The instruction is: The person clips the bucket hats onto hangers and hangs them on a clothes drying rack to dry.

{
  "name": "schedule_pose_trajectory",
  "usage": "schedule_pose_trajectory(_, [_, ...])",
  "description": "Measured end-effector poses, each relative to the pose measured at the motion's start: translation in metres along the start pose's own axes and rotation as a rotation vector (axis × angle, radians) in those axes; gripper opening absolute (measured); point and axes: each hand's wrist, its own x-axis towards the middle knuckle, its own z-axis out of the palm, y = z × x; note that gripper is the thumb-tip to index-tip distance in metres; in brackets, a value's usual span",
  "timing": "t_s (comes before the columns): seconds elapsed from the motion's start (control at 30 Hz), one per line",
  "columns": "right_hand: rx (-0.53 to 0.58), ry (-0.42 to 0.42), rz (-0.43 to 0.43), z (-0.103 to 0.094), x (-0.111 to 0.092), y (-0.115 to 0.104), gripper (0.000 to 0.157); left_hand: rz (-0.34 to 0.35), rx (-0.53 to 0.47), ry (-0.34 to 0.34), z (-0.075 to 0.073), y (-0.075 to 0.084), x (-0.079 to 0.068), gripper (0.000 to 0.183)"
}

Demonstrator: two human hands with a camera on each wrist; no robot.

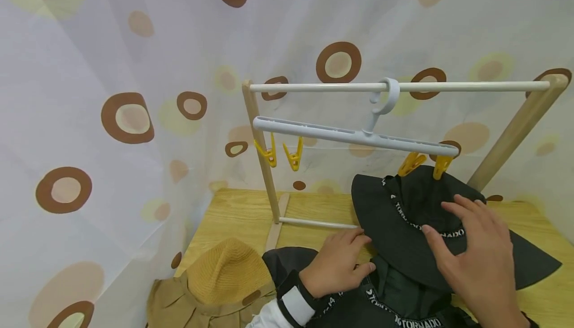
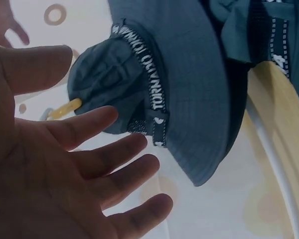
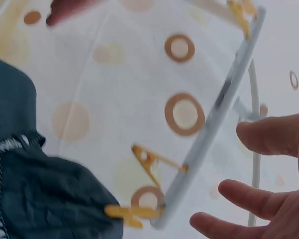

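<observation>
A black bucket hat (image 1: 403,218) with a white-lettered band hangs by its crown from a yellow clip (image 3: 132,211) at the right end of a white hanger (image 1: 314,132). Beside it, another yellow clip (image 3: 147,159) appears clear of the hat in the right wrist view. My right hand (image 1: 480,253) is in front of the hat, thumb and fingers spread, holding nothing. Near the brim's left edge is my left hand (image 1: 338,263); its fingers (image 2: 124,174) are spread and relaxed in the left wrist view. Whether it touches the brim is unclear.
The hanger hooks over the white rail (image 1: 314,87) of a wooden-sided rack (image 1: 264,183). Two more yellow clips (image 1: 293,153) hang at its left end. On the wooden table (image 1: 224,213) lie more black hats (image 1: 403,303) and a tan hat (image 1: 228,273). A dotted curtain (image 1: 134,193) stands behind.
</observation>
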Motion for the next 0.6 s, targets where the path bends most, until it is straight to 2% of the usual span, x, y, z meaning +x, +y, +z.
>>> schedule_pose_trajectory(0.17, [-0.021,-0.082,0.019,0.006,-0.016,0.000,0.052,-0.014,0.039,-0.042,0.013,0.007,-0.001,0.052])
schedule_pose_trajectory(0.37, [-0.024,-0.117,-0.038,0.018,-0.033,0.011,0.050,0.000,-0.046,-0.122,0.026,0.010,0.005,0.051])
schedule_pose_trajectory(0.5, [-0.047,-0.128,-0.088,0.030,-0.050,0.022,0.050,-0.035,-0.077,-0.184,0.039,0.009,0.014,0.049])
schedule_pose_trajectory(0.6, [-0.077,-0.179,-0.117,0.037,-0.062,0.032,0.048,-0.082,-0.066,-0.243,0.047,0.008,0.021,0.048])
